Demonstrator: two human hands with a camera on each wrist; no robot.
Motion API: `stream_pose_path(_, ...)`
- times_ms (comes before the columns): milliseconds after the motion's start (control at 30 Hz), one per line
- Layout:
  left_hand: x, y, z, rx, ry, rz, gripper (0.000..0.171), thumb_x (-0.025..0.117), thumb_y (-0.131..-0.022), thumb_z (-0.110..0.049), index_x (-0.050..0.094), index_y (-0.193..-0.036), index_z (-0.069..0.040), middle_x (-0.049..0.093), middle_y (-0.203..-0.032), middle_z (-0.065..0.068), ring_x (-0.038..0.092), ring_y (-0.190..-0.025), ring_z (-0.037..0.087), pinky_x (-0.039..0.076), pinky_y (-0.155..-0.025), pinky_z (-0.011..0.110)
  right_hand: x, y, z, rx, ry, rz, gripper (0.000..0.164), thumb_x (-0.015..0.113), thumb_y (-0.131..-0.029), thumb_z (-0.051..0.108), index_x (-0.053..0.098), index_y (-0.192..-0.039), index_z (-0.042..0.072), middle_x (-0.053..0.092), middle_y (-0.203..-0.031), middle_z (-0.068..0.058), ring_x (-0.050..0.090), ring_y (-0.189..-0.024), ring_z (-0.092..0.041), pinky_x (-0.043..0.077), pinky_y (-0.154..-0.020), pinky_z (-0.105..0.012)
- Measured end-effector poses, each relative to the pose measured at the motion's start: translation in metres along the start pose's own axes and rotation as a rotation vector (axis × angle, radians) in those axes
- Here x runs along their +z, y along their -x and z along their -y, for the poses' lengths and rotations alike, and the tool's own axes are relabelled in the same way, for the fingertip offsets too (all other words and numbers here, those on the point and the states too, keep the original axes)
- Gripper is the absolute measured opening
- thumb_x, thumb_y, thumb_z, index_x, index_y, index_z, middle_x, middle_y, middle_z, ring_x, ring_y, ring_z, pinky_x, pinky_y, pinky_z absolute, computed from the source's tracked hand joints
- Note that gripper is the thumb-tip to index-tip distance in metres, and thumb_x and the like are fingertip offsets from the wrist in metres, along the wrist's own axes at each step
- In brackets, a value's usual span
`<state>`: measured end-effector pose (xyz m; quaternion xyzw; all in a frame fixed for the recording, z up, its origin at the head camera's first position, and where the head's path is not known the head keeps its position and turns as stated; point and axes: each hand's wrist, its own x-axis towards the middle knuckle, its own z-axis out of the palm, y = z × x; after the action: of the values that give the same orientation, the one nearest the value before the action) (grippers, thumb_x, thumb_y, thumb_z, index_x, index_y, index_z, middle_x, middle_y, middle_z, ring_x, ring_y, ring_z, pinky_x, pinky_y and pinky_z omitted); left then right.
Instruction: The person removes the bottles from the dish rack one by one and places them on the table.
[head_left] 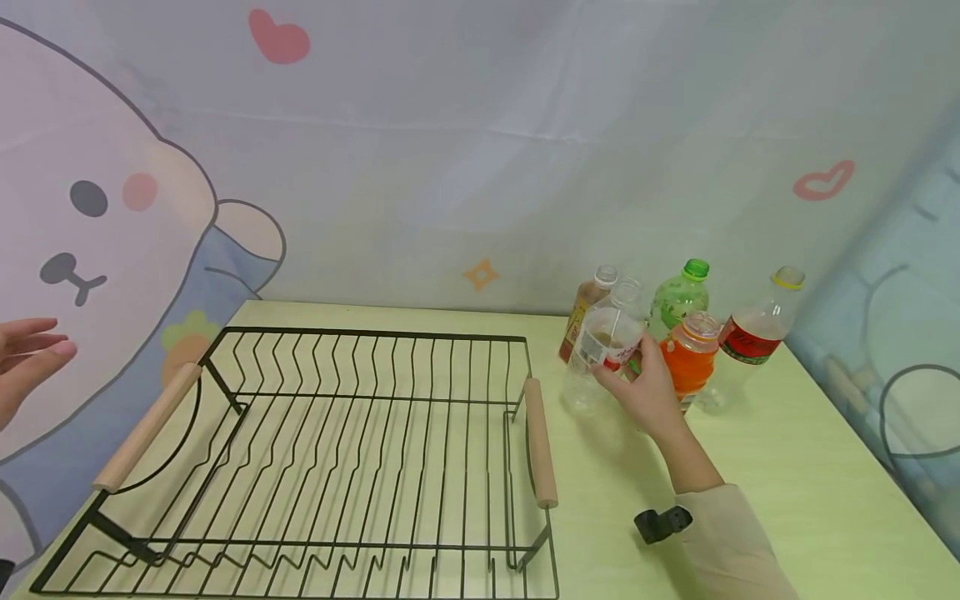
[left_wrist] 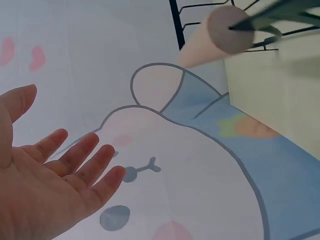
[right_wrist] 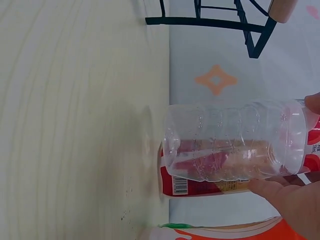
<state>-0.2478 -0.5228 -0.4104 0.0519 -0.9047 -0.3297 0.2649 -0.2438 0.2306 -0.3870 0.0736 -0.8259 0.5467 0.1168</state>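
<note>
In the head view my right hand [head_left: 647,390] grips a clear plastic bottle [head_left: 592,387] around its labelled upper part. The bottle is uncapped and leans slightly, its base close over the table. The right wrist view shows fingers [right_wrist: 275,192] and thumb on either side of the label, with the see-through lower body [right_wrist: 225,120] below them. My left hand [head_left: 30,358] hovers at the far left beside the rack, holding nothing. Its palm and spread, slightly bent fingers show in the left wrist view.
A black wire dish rack [head_left: 375,334] with wooden handles [head_left: 542,442] stands on the pale table. Around the held bottle stand a brown-tinted bottle [head_left: 588,296], a green bottle [head_left: 678,300], an orange-labelled bottle [head_left: 688,367] and a red-labelled bottle [head_left: 750,337]. A patterned curtain [head_left: 480,167] hangs behind.
</note>
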Motion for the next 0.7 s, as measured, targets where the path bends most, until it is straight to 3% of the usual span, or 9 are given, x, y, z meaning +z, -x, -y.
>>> stream_pose_path(133, -0.001, 0.012, -0.002, -0.005, 0.006, 0.015, 0.056, 0.057, -0.097, -0.033, 0.035, -0.148, -0.033, 0.046, -0.131, -0.025, 0.033, -0.094, -0.022, 0.022, -0.113, 0.023, 0.001, 0.000, -0.001, 0.000, 0.013, -0.001, 0.068, 0.067, -0.089, 0.012, 0.028, -0.142, -0.002, 0.038, -0.142, -0.020, 0.036, -0.137, -0.036, 0.031, -0.110, -0.048)
stream_pose_path(300, 0.002, 0.031, -0.006, 0.003, -0.017, 0.029, 0.056, 0.054, -0.098, -0.035, 0.031, -0.149, -0.036, 0.042, -0.133, -0.030, 0.030, -0.097, -0.023, 0.021, -0.108, 0.014, 0.000, 0.000, -0.003, 0.007, 0.035, 0.001, 0.068, 0.068, -0.089, 0.013, 0.028, -0.142, -0.002, 0.038, -0.141, -0.020, 0.037, -0.136, -0.036, 0.032, -0.110, -0.049)
stream_pose_path(333, 0.002, 0.034, -0.010, -0.006, -0.017, 0.052, 0.056, 0.053, -0.099, -0.033, 0.031, -0.150, -0.031, 0.043, -0.138, -0.023, 0.037, -0.106, -0.018, 0.022, -0.112, 0.020, 0.001, 0.001, -0.003, 0.011, 0.038, 0.002, 0.068, 0.068, -0.089, 0.014, 0.028, -0.142, -0.002, 0.038, -0.141, -0.020, 0.037, -0.136, -0.036, 0.032, -0.110, -0.049)
stream_pose_path(433, 0.008, 0.038, 0.008, -0.005, -0.053, 0.095, 0.058, 0.052, -0.099, -0.035, 0.028, -0.151, -0.034, 0.041, -0.143, -0.018, 0.036, -0.107, -0.017, 0.023, -0.109, 0.018, 0.000, 0.001, -0.004, 0.025, 0.050, 0.002, 0.069, 0.068, -0.089, 0.014, 0.028, -0.143, -0.002, 0.038, -0.142, -0.020, 0.037, -0.136, -0.036, 0.033, -0.109, -0.050)
stream_pose_path(500, 0.004, 0.053, -0.027, -0.001, -0.064, 0.135, 0.058, 0.050, -0.101, -0.031, 0.027, -0.153, -0.019, 0.041, -0.148, 0.009, 0.034, -0.103, -0.019, 0.022, -0.108, 0.018, 0.001, 0.001, -0.004, 0.035, 0.056, -0.001, 0.069, 0.068, -0.089, 0.014, 0.027, -0.143, -0.002, 0.038, -0.142, -0.020, 0.037, -0.136, -0.037, 0.033, -0.109, -0.051)
stream_pose_path(533, 0.002, 0.058, -0.040, 0.002, -0.054, 0.156, 0.058, 0.049, -0.101, -0.028, 0.027, -0.152, -0.011, 0.039, -0.146, 0.023, 0.043, -0.109, -0.008, 0.025, -0.111, 0.027, 0.001, 0.001, -0.004, 0.040, 0.060, -0.001, 0.070, 0.068, -0.089, 0.015, 0.027, -0.143, -0.002, 0.038, -0.142, -0.020, 0.037, -0.135, -0.037, 0.033, -0.109, -0.051)
stream_pose_path(600, 0.003, 0.068, -0.052, 0.038, -0.060, 0.139, 0.056, 0.051, -0.100, -0.027, 0.029, -0.152, -0.023, 0.049, -0.139, 0.004, 0.036, -0.098, -0.020, 0.030, -0.099, 0.015, 0.001, 0.001, -0.004, 0.046, 0.065, -0.003, 0.070, 0.068, -0.089, 0.015, 0.027, -0.143, -0.002, 0.038, -0.142, -0.020, 0.037, -0.135, -0.037, 0.034, -0.108, -0.051)
stream_pose_path(667, -0.001, 0.080, -0.088, 0.035, -0.052, 0.155, 0.056, 0.050, -0.101, -0.022, 0.028, -0.152, -0.012, 0.052, -0.134, 0.004, 0.043, -0.099, -0.012, 0.037, -0.095, 0.017, 0.001, 0.001, -0.004, 0.048, 0.068, -0.006, 0.069, 0.068, -0.089, 0.014, 0.028, -0.142, -0.002, 0.038, -0.142, -0.021, 0.037, -0.135, -0.037, 0.034, -0.108, -0.051)
stream_pose_path(700, 0.003, 0.080, -0.079, 0.035, -0.066, 0.145, 0.056, 0.052, -0.100, -0.023, 0.029, -0.151, -0.020, 0.052, -0.128, -0.011, 0.045, -0.098, -0.011, 0.040, -0.088, 0.015, 0.001, 0.001, -0.004, 0.049, 0.069, -0.007, 0.069, 0.068, -0.089, 0.014, 0.028, -0.142, -0.003, 0.038, -0.141, -0.021, 0.038, -0.134, -0.037, 0.035, -0.108, -0.051)
